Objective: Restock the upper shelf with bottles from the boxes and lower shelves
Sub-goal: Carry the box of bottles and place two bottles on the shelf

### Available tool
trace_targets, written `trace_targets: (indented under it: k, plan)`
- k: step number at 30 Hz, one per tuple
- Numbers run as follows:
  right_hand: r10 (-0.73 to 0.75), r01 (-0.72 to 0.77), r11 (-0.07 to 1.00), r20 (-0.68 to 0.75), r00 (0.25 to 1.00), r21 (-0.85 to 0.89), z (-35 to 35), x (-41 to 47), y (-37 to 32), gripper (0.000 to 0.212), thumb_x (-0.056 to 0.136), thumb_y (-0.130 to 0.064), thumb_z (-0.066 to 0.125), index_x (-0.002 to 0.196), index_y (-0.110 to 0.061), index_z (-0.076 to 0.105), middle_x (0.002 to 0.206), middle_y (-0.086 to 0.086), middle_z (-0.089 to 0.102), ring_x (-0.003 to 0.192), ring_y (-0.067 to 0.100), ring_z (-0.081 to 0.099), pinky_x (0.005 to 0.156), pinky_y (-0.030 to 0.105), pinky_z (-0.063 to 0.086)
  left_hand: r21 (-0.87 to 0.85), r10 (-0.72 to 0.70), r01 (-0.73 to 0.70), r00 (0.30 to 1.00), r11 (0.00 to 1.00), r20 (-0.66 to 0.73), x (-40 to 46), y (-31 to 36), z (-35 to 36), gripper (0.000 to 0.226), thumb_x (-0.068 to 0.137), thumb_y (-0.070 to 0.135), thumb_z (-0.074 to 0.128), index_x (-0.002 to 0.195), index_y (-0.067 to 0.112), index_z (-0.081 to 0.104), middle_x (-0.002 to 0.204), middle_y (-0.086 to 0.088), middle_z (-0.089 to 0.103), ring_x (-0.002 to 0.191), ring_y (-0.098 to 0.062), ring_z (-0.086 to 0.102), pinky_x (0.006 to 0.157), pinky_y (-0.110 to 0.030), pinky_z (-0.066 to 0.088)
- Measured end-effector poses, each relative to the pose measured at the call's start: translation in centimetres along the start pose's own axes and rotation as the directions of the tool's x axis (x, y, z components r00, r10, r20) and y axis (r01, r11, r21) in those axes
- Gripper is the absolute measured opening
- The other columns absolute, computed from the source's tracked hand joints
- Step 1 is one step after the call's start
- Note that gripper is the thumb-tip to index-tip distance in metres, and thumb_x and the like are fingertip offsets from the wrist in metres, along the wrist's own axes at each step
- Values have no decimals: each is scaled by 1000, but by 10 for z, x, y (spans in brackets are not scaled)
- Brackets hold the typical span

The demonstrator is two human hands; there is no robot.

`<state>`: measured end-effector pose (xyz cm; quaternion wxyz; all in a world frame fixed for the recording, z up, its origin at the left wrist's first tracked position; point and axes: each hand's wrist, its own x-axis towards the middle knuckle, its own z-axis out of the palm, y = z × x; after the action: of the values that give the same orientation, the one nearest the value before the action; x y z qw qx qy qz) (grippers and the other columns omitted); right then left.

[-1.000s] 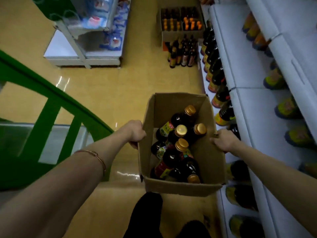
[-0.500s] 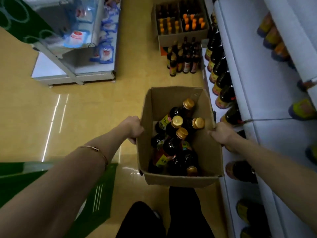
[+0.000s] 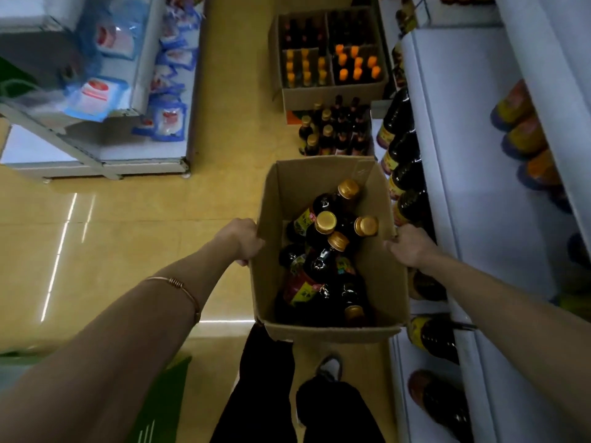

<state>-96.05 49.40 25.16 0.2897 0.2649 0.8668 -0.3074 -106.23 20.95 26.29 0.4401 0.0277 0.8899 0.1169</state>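
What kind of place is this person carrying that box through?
Most likely a small grocery shop aisle. White shelving on the right holds rows of dark bottles, another rack across the aisle carries packaged goods, and an open carton of bottles sits on the floor ahead.

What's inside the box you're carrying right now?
The cardboard box holds dark bottles with gold caps, lying jumbled and tilted. About five caps show; any bottles beneath them and the box floor are covered, so the full count is unclear.
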Motion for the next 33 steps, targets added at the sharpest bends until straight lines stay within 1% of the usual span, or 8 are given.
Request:
trace_targets:
  k: [2, 6, 10, 17, 22, 28, 31, 33]
  plan:
    - [29, -29, 999, 4, 1000, -18, -9, 23, -11, 25, 99, -16, 53, 102, 5, 66, 100, 21, 66, 95, 33, 63, 77, 35, 49, 24, 13, -13, 999, 1000, 30, 25, 8, -20, 27, 98, 21, 47, 82, 2, 59, 59, -5, 62, 60, -21, 65, 70, -32, 56]
    - [59, -59, 998, -17, 998, -8, -21, 73, -30, 27, 99, -18, 53, 98, 6, 65, 99, 23, 65, 98, 36, 62, 74, 33, 45, 47, 31, -33, 999, 998, 42, 78, 23, -54, 28, 98, 20, 46, 76, 5, 55, 59, -3, 61, 52, -12, 62, 56, -24, 51]
    - [77, -77, 997, -18, 997, -2, -26, 110, -36, 23, 99, -22, 51, 89, -3, 59, 92, 19, 61, 92, 35, 62, 72, 35, 47, 67, 3, -7, 999, 998, 50, 113, 42, -81, 26, 99, 23, 47, 99, 0, 59, 82, -14, 71, 75, -22, 70, 71, -29, 53]
    - [93, -91, 994, -17, 996, 64, -38, 187, -28, 30, 98, -24, 52, 102, 3, 64, 101, 23, 64, 97, 39, 62, 81, 42, 53, 75, -46, 43, 998, 996, 45, 170, 74, -92, 22, 96, 18, 46, 98, 0, 58, 84, -15, 72, 78, -26, 69, 78, -33, 55]
    - [80, -80, 997, -39, 996, 2, -21, 231, -14, 29, 97, -23, 53, 99, 4, 64, 107, 27, 63, 101, 42, 60, 86, 49, 52, 19, -88, 87, 993, 996, 74, 220, 75, -77, 12, 94, 13, 46, 86, 5, 51, 77, -11, 62, 78, -27, 65, 75, -34, 54]
    - [68, -68, 997, -3, 998, -39, -4, 286, -1, 32, 98, -20, 52, 106, 9, 63, 112, 29, 62, 107, 44, 58, 84, 42, 48, 53, -98, 91, 984, 994, 151, 280, 77, -55, 23, 96, 12, 43, 81, 1, 56, 77, -9, 60, 72, -22, 60, 54, -23, 47]
    - [85, -84, 992, 10, 996, -92, 9, 308, 3, 35, 99, -22, 51, 111, 10, 62, 116, 29, 61, 111, 45, 56, 87, 44, 45, 36, -119, 114, 970, 993, 213, 313, 67, -37, 25, 94, 12, 41, 81, 0, 59, 88, -15, 66, 83, -28, 68, 62, -25, 54]
    - [116, -113, 988, 22, 993, -102, 21, 321, 9, 36, 100, -23, 51, 113, 9, 61, 117, 29, 60, 111, 44, 55, 82, 41, 43, 5, -125, 127, 965, 992, 231, 335, 59, -24, 28, 92, 12, 41, 96, -6, 62, 96, -20, 69, 94, -33, 68, 81, -35, 57]
